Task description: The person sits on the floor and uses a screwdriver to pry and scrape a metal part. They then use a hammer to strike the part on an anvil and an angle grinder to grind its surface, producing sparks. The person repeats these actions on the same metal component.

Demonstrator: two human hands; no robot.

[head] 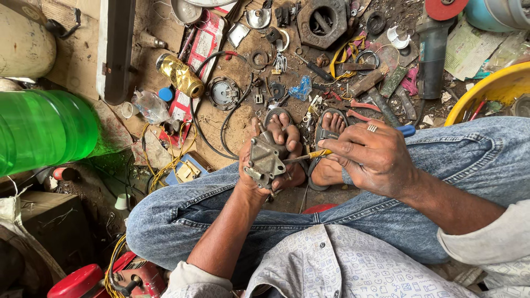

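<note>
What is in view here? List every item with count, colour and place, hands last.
metal part: one, grey, held in the left hand
screwdriver: one, yellow and blue handle, tip at the metal part
angle grinder: one, dark with red disc, floor upper right
large nut: one, rusty dark, floor top centre
gold cylinder: one, floor upper left
green bottle: one, left edge
yellow tub: one, right edge
jeans: blue, on crossed legs
left hand: grips the metal part
right hand: holds the screwdriver
</note>
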